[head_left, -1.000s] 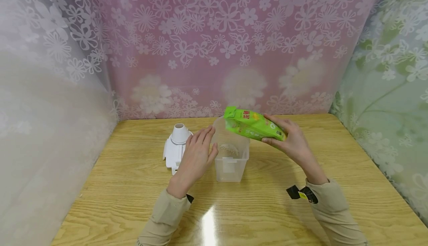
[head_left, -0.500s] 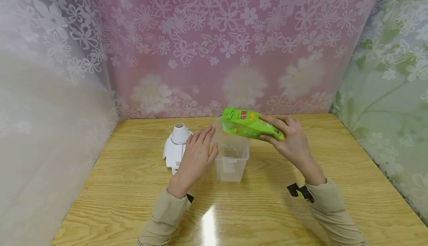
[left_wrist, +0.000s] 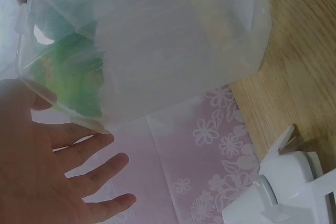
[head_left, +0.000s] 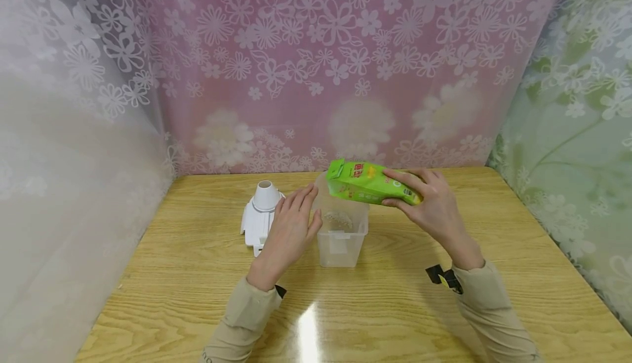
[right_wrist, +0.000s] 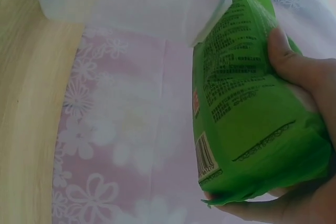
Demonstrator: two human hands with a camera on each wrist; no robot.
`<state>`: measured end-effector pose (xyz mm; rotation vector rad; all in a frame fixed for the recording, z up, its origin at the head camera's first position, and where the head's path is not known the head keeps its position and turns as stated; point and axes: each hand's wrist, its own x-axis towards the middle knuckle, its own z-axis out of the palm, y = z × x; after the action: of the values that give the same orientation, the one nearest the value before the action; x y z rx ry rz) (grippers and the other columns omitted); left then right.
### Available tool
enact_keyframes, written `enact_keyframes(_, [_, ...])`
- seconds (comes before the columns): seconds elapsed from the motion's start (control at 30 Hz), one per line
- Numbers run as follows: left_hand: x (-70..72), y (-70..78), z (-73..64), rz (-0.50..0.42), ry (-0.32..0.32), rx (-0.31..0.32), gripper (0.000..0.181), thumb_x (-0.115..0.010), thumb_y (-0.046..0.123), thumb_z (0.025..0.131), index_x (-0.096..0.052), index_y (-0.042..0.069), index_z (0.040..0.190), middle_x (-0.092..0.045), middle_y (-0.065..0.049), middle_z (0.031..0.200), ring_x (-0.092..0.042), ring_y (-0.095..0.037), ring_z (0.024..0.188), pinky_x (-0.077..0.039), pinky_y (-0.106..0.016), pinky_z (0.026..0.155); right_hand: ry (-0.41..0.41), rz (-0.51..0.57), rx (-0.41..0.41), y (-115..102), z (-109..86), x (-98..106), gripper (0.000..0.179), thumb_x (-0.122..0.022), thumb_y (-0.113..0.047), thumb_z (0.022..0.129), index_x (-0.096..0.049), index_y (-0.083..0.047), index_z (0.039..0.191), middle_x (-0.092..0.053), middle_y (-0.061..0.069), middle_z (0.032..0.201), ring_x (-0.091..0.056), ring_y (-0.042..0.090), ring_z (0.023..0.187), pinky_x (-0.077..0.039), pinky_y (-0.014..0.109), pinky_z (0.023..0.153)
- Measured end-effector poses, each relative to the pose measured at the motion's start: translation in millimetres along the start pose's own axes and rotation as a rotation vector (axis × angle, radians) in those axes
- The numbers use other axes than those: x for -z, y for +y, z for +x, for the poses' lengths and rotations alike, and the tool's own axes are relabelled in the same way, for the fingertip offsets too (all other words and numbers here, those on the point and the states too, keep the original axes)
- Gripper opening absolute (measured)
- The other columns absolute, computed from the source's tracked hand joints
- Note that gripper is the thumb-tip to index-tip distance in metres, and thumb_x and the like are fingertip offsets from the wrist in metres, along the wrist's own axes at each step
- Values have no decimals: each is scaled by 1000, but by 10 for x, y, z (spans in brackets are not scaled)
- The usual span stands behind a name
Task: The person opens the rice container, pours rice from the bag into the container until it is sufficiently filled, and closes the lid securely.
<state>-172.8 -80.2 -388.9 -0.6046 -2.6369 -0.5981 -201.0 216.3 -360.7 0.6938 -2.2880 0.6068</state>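
In the head view, a translucent plastic container point(head_left: 338, 250) stands on the table with a patch of pale grains inside. My right hand point(head_left: 434, 204) grips the rear end of a bright green printed bag point(head_left: 365, 182). The bag lies almost level over the container, its front end above the far part of the opening. The right wrist view shows the barcode and small print on the bag point(right_wrist: 236, 98), with the thumb on one side. My left hand point(head_left: 291, 226) rests along the container's left rim, fingers extended. In the left wrist view, the bag's green shows through the wall of the container point(left_wrist: 152, 51).
A white plastic part with a cone-shaped spout point(head_left: 266, 196) lies on the wooden table point(head_left: 187, 264), left of the container and partly behind the left hand. Flowered curtains point(head_left: 316, 78) hang at the back and on both sides.
My right hand has shifted the green bag slightly left over the container and levelled it a little. The left hand and the container have stayed in place.
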Motion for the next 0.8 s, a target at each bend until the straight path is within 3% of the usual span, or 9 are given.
enact_keyframes(0.23, [1,4,1,3,3,-10,48,-46,26,106,-48,3,148,-47,-12,154,-47,-37,136,-34,-61,113,-23,-25,77,34,70,37,65,-94,-23,65,-73,-20,126,-67,20,109,-58,38,92,-45,53,84])
enact_keyframes(0.47, [-18,-6,4,6,13,-12,48,-46,26,106,-49,3,148,-47,-12,154,-48,-37,135,-34,-60,113,-41,-53,104,40,115,61,64,-94,-28,65,-74,-20,125,-67,20,108,-55,37,87,-44,49,78])
enact_keyframes(0.8, [-10,-9,2,-6,1,-2,49,-45,27,106,-47,3,149,-46,-11,155,-46,-36,137,-32,-61,115,-35,-53,139,2,137,132,63,-94,-28,64,-74,-20,124,-66,19,107,-56,38,91,-46,51,80])
